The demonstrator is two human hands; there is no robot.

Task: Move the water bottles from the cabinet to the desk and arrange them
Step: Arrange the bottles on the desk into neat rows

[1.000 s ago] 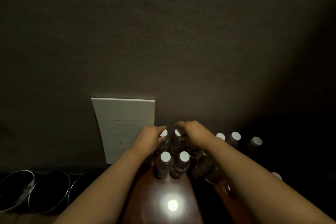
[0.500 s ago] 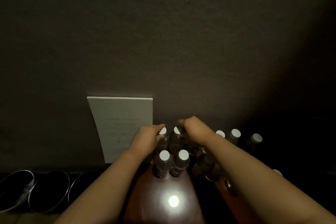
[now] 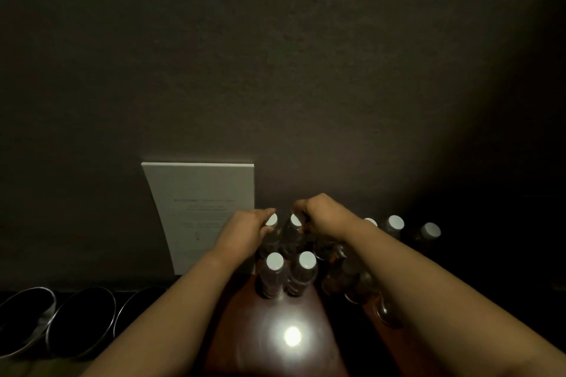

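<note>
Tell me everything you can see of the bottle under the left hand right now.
The back-left bottle is a clear plastic water bottle with a white round cap, standing upright at the far end of the glossy reddish-brown desk, close to the wall. The left hand wraps its neck and shoulder from the left. It stands close beside the bottle held by the right hand, behind two front bottles. Its base is hidden.

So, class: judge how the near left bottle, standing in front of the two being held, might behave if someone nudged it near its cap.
The near left bottle looks tall and narrow, so a high push would probably tip it. It stands close beside its neighbour, which may topple too. The polished desk looks smooth, so a low push might slide it instead.
</note>
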